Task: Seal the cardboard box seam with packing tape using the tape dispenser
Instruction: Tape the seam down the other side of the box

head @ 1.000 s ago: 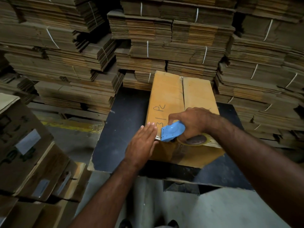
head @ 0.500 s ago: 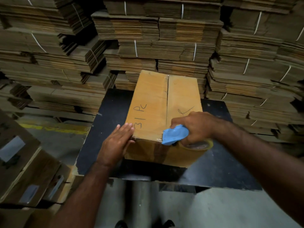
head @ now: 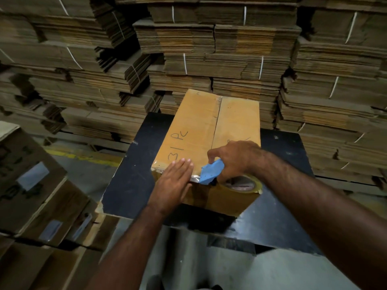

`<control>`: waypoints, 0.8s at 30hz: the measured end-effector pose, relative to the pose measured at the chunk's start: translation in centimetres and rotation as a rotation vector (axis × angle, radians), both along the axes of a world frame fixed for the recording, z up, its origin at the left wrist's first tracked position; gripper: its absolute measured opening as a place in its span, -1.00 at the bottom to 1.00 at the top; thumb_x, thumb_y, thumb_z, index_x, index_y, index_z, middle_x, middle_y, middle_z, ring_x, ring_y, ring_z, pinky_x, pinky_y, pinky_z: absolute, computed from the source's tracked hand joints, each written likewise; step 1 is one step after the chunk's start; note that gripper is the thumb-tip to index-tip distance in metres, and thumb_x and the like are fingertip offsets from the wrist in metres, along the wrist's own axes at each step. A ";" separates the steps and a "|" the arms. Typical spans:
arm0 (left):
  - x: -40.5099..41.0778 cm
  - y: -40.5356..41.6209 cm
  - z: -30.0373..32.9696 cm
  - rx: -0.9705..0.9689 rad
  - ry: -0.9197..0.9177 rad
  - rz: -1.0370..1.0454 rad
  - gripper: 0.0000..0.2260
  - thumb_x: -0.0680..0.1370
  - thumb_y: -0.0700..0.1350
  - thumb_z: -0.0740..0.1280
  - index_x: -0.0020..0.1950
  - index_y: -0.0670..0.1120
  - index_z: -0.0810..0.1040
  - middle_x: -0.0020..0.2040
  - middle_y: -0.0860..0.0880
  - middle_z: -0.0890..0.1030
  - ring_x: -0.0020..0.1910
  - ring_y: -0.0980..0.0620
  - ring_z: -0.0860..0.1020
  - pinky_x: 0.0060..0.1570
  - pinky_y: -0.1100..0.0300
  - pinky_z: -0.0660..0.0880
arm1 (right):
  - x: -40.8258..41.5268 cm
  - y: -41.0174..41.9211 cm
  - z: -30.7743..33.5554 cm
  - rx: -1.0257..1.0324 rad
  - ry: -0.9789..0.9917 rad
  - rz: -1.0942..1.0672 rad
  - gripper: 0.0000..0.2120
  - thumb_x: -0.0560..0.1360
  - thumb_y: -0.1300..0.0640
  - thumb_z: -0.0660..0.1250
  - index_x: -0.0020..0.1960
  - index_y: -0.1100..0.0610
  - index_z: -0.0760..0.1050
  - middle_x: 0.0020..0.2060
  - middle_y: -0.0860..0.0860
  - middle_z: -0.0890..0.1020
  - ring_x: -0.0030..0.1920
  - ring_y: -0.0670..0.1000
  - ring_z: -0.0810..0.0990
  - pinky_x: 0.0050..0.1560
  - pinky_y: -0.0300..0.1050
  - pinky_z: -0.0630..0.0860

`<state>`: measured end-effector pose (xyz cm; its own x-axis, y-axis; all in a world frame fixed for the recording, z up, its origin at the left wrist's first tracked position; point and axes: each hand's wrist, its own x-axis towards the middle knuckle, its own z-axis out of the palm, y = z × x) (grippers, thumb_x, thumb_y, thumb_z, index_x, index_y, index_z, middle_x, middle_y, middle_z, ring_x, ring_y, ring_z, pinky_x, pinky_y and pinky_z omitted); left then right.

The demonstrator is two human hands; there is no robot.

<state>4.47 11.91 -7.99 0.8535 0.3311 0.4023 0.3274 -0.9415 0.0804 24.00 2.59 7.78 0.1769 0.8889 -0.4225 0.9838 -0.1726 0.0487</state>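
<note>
A closed cardboard box (head: 236,120) with "31 PC" written on its top stands on a black table (head: 129,181). Its centre seam (head: 216,122) runs away from me. My right hand (head: 234,158) grips a blue tape dispenser (head: 210,171) with its tape roll (head: 244,184) at the box's near top edge, right of centre. My left hand (head: 174,183) lies flat, fingers together, on the near edge just left of the dispenser, pressing shiny tape that runs along that edge.
Tall stacks of flattened, strapped cardboard (head: 219,49) rise behind and to both sides of the table. Labelled boxes (head: 37,185) lean at the left, below table height. Grey floor (head: 272,275) shows below the table's near edge.
My left hand moved from the box's near left corner onto the near top edge beside the dispenser. The dispenser tilted up at the edge. The view shifted slightly.
</note>
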 end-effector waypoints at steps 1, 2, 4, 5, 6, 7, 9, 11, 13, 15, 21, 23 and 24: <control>0.0 0.1 -0.3 0.000 -0.019 -0.003 -0.45 0.52 -0.11 0.45 0.48 -0.21 0.41 0.46 -0.18 0.43 0.45 -0.14 0.40 0.46 -0.10 0.25 | 0.0 -0.1 -0.1 0.002 0.003 0.005 -0.46 0.30 -0.27 0.44 0.21 -0.23 0.36 -0.10 -0.06 0.48 -0.07 0.04 0.49 -0.14 -0.03 0.45; -0.1 0.4 -0.6 0.004 -0.041 -0.012 -0.49 0.54 -0.13 0.42 0.47 -0.21 0.42 0.46 -0.18 0.44 0.45 -0.14 0.41 0.45 -0.11 0.28 | 0.0 -0.1 -0.1 0.004 0.005 0.009 -0.46 0.30 -0.28 0.44 0.21 -0.23 0.36 -0.11 -0.06 0.48 -0.07 0.04 0.49 -0.14 -0.03 0.45; -0.1 0.9 -1.0 0.015 -0.069 -0.036 -0.53 0.57 -0.10 0.34 0.46 -0.21 0.44 0.45 -0.17 0.45 0.44 -0.13 0.42 0.43 -0.10 0.33 | 0.2 -0.1 0.0 0.011 0.012 0.019 -0.45 0.31 -0.28 0.43 0.23 -0.22 0.36 -0.15 -0.07 0.46 -0.08 0.05 0.49 -0.17 -0.04 0.44; -0.1 1.2 -1.1 0.012 -0.071 -0.048 -0.54 0.58 -0.07 0.30 0.46 -0.20 0.44 0.46 -0.16 0.44 0.45 -0.12 0.41 0.43 -0.10 0.34 | 0.3 -0.3 0.2 0.017 0.023 0.026 -0.45 0.32 -0.28 0.43 0.24 -0.21 0.36 -0.17 -0.07 0.44 -0.08 0.06 0.49 -0.18 -0.04 0.43; -0.1 1.4 -1.2 0.007 -0.072 -0.061 -0.54 0.59 -0.05 0.26 0.46 -0.19 0.44 0.46 -0.15 0.44 0.45 -0.11 0.41 0.43 -0.09 0.34 | 0.4 -0.6 0.3 0.024 0.041 0.030 -0.45 0.33 -0.27 0.44 0.25 -0.21 0.36 -0.17 -0.07 0.44 -0.07 0.06 0.50 -0.20 -0.04 0.44; -0.1 1.6 -1.3 0.001 -0.075 -0.072 -0.54 0.60 -0.03 0.24 0.46 -0.19 0.44 0.46 -0.14 0.44 0.46 -0.10 0.40 0.43 -0.09 0.34 | 0.7 -0.9 0.5 0.033 0.066 0.030 -0.44 0.33 -0.26 0.44 0.26 -0.21 0.36 -0.15 -0.05 0.46 -0.06 0.06 0.50 -0.20 -0.04 0.47; -0.1 1.6 -1.3 -0.012 -0.083 -0.083 -0.54 0.60 -0.02 0.23 0.46 -0.17 0.44 0.46 -0.13 0.44 0.45 -0.09 0.40 0.42 -0.09 0.35 | 1.7 -2.2 1.0 0.043 0.111 0.008 -0.45 0.33 -0.24 0.44 0.26 -0.22 0.35 -0.13 -0.04 0.48 -0.04 0.06 0.50 -0.15 0.00 0.53; -0.1 1.5 -1.1 -0.017 -0.094 -0.082 -0.53 0.59 0.00 0.22 0.46 -0.16 0.45 0.46 -0.13 0.44 0.44 -0.09 0.42 0.41 -0.08 0.35 | 3.0 -3.7 1.7 0.022 0.104 -0.016 -0.45 0.32 -0.22 0.43 0.26 -0.24 0.35 -0.12 -0.05 0.47 -0.04 0.06 0.50 -0.12 0.01 0.54; -0.1 1.4 -1.1 -0.025 -0.102 -0.070 -0.53 0.59 0.02 0.20 0.46 -0.15 0.45 0.45 -0.12 0.44 0.43 -0.08 0.42 0.42 -0.06 0.34 | 3.9 -5.1 1.9 0.004 0.074 -0.037 -0.45 0.32 -0.21 0.44 0.26 -0.23 0.36 -0.10 -0.04 0.50 -0.05 0.06 0.50 -0.08 0.03 0.56; -0.1 1.2 -1.1 -0.032 -0.107 -0.052 -0.52 0.59 0.04 0.18 0.46 -0.15 0.44 0.46 -0.11 0.44 0.43 -0.08 0.42 0.43 -0.07 0.32 | 3.7 -5.6 1.5 0.013 0.047 -0.036 -0.46 0.32 -0.22 0.44 0.25 -0.23 0.37 -0.07 -0.03 0.52 -0.05 0.06 0.52 -0.06 0.05 0.58; 0.2 -0.4 -0.7 -0.023 -0.049 0.042 -0.46 0.56 -0.04 0.31 0.53 -0.16 0.34 0.52 -0.12 0.35 0.51 -0.09 0.31 0.51 -0.04 0.18 | 2.9 -4.7 1.0 -0.017 0.041 -0.034 -0.48 0.31 -0.22 0.45 0.22 -0.21 0.39 -0.10 -0.06 0.49 -0.06 0.01 0.49 -0.05 0.00 0.54; 1.1 -2.1 -0.6 -0.036 -0.030 0.054 -0.38 0.52 -0.05 0.40 0.54 -0.18 0.32 0.54 -0.14 0.31 0.53 -0.10 0.27 0.52 -0.06 0.15 | 3.0 -4.7 0.5 -0.007 0.043 -0.037 -0.48 0.29 -0.23 0.46 0.20 -0.22 0.39 -0.05 -0.05 0.53 -0.03 0.01 0.50 -0.03 0.03 0.56; 1.8 -3.2 -0.7 -0.036 -0.011 0.025 -0.37 0.52 -0.03 0.40 0.54 -0.18 0.31 0.55 -0.14 0.30 0.54 -0.10 0.25 0.53 -0.05 0.13 | 3.0 -4.8 0.3 -0.002 0.037 -0.036 -0.48 0.28 -0.25 0.45 0.19 -0.22 0.39 -0.04 -0.05 0.53 -0.03 0.01 0.51 -0.02 0.04 0.56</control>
